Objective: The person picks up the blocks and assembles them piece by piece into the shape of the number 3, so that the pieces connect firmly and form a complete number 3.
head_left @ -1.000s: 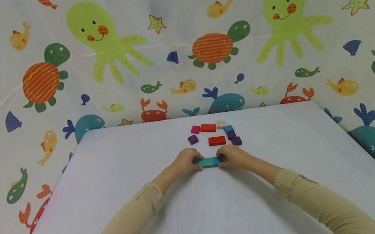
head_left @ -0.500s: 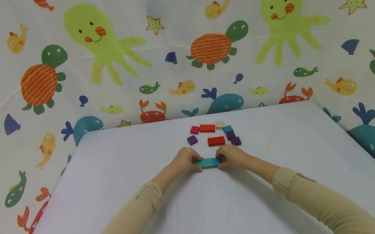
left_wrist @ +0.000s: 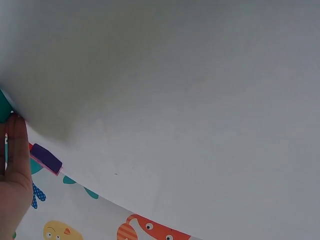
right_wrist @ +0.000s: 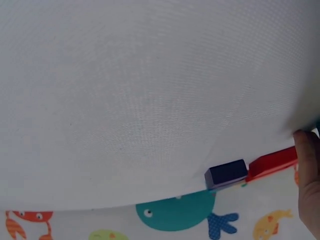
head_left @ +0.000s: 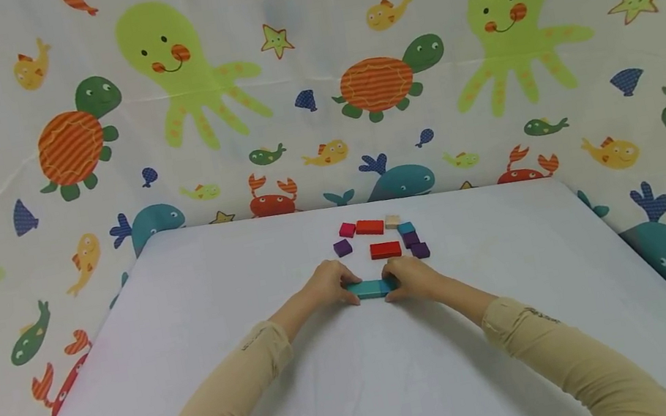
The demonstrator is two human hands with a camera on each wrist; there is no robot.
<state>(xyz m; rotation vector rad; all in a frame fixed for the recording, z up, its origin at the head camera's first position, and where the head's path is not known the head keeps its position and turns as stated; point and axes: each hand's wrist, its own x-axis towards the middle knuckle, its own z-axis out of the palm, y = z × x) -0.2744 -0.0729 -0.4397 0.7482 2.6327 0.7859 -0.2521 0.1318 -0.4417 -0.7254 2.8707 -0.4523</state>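
In the head view a long teal block (head_left: 366,290) lies flat on the white table, end to end with a short blue block (head_left: 387,287). My left hand (head_left: 326,285) pinches the left end of the teal block between thumb and fingers. The right hand (head_left: 413,277) grips the blue block at the other end and partly covers it. The left wrist view catches the left hand (left_wrist: 15,180) at its edge, with a teal corner (left_wrist: 4,107) by the fingertips. Only part of the right hand (right_wrist: 309,175) shows in the right wrist view.
Beyond the hands lie a red block (head_left: 385,250), another red block (head_left: 370,227), a pink block (head_left: 346,230), a cream block (head_left: 392,222), a small blue block (head_left: 406,228) and several purple blocks (head_left: 343,248). A sea-animal printed cloth (head_left: 284,83) hangs behind the table (head_left: 366,395).
The hands and the two blocks stay almost in place; the right fingers shift very slightly. The whole head view sways a little.
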